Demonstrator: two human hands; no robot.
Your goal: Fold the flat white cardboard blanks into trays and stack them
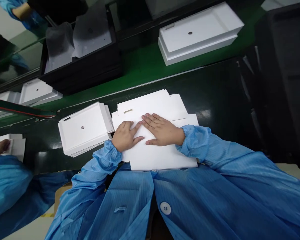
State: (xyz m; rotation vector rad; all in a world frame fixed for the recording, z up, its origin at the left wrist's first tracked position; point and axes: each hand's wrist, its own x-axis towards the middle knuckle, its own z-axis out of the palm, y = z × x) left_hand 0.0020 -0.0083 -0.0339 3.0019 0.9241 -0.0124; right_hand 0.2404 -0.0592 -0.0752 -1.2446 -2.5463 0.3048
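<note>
A flat white cardboard blank with flaps and a small slot lies on the dark table against my body. My left hand rests on its left part, thumb and index finger spread, the other fingers curled a little. Pressed flat near the middle of the card is my right hand, its fingers stretched toward the upper left. Just left of the blank sits a stack of folded white card trays, the top one with a round hole and a dark slot. What lies under my palms is hidden.
Two stacked white trays stand on the green strip at the back right. A black bin holding grey sheets is at the back left. More white trays lie beyond a green bar. At far left, a co-worker's hand touches white card.
</note>
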